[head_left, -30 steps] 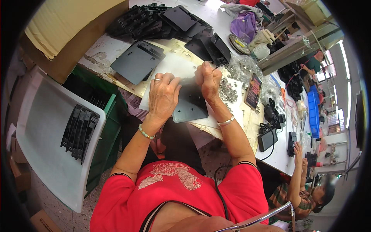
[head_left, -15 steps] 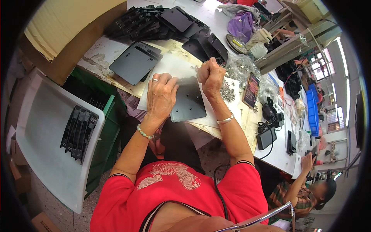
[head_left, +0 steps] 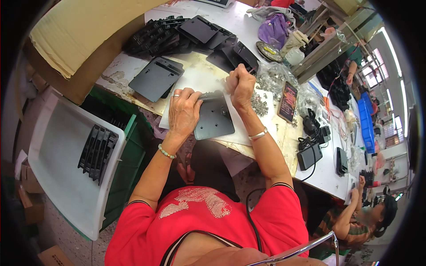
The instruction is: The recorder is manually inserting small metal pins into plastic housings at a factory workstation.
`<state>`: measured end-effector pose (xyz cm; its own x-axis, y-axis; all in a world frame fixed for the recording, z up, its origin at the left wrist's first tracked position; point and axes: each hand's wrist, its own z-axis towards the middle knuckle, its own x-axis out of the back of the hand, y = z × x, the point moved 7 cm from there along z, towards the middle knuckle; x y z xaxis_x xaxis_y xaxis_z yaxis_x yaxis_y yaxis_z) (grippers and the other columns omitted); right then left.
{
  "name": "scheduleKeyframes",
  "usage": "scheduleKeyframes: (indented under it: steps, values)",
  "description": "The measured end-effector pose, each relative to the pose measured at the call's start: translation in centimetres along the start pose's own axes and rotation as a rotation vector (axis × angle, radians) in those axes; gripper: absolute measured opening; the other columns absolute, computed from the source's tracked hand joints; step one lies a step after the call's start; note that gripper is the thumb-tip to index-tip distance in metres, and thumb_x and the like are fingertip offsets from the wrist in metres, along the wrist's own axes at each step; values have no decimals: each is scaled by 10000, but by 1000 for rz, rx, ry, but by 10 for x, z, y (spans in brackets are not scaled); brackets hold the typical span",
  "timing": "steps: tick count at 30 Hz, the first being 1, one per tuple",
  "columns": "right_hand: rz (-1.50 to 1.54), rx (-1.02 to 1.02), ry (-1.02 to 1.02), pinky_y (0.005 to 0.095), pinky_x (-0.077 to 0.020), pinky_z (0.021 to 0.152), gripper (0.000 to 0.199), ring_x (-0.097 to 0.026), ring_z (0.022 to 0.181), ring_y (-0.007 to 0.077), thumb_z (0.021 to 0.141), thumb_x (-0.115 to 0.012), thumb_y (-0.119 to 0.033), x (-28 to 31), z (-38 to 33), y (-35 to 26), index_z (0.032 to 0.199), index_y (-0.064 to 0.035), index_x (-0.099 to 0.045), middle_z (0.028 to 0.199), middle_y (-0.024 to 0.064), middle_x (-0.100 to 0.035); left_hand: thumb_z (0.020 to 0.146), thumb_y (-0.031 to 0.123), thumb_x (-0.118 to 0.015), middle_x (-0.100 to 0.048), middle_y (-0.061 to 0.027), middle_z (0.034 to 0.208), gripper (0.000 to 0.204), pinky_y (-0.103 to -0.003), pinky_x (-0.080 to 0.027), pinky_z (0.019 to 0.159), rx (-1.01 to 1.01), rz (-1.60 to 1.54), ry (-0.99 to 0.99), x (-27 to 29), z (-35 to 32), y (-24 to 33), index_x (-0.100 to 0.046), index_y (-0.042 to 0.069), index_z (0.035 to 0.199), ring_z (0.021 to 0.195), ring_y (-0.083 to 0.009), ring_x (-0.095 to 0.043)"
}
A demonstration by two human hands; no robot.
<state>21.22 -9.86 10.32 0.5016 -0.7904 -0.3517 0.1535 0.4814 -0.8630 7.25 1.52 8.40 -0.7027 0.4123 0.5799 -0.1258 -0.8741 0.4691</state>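
Note:
A dark flat plate [head_left: 215, 119] with small holes lies on a white sheet [head_left: 195, 75] at the table's near edge. My left hand [head_left: 184, 113] grips the plate's left side, its fingers bent over that edge. At the plate's far right corner my right hand [head_left: 242, 86] is closed in a fist, above the sheet. What the fist holds, if anything, is hidden. Small metal parts [head_left: 259, 105] lie in a pile just right of my right hand. Another black plate [head_left: 156, 79], with a slotted end, rests to the left of the sheet.
Black plates [head_left: 199, 29] and ribbed black parts [head_left: 155, 36] crowd the far side. A phone [head_left: 288, 102] and a black adapter [head_left: 309, 156] with cables are on the right. A white tray [head_left: 66, 177] holding black parts stands left; cardboard [head_left: 88, 33] rises behind it. A co-worker [head_left: 355, 217] sits right.
The view has shifted slightly, so the table and tray appear a little displaced. Both my hands keep nearly the same places at the plate. A co-worker's arm has come into view at the far right.

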Motion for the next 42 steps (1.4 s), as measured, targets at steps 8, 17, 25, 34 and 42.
scheduleKeyframes:
  steps: [8,17,25,34,42]
  values:
    - [51,11,13,252,-203,356,472,-265,385,66,1005,-459,-331,4,-1,-4,589,-120,-387,466,-36,-309,780,89,-690,-599,-92,917,182,-407,-423,798,-47,25,-7,-4,7,7,-674,58,959,904,-308,-550]
    - [-157,7,71,319,-275,429,523,-338,429,120,1000,-455,-275,0,1,38,524,-60,-427,456,-21,-382,811,61,-652,-594,-155,921,200,-439,-427,821,-135,145,-158,-10,7,1,-662,6,1003,897,-359,-550]
    - [-512,243,152,409,-388,473,525,-461,415,280,933,-508,-304,30,6,-7,569,74,-518,478,201,-462,819,-2,-612,-552,-183,971,223,-448,-409,837,-250,77,-217,-13,15,7,-598,-25,1040,941,-374,-513]
    - [-514,-257,-274,295,-372,429,295,-465,456,124,797,-620,-267,20,-1,11,668,-2,-630,563,46,-570,877,29,-595,-566,-175,1024,239,-429,-433,872,-163,147,-77,4,32,2,-590,-25,1109,993,-350,-526]
    - [-110,-259,-181,249,-272,367,119,-397,413,76,775,-641,-116,24,4,7,690,-43,-603,553,-12,-490,953,125,-598,-626,-52,1028,292,-251,-492,749,545,-920,29,-13,23,-42,-559,-22,1203,869,-107,-602]
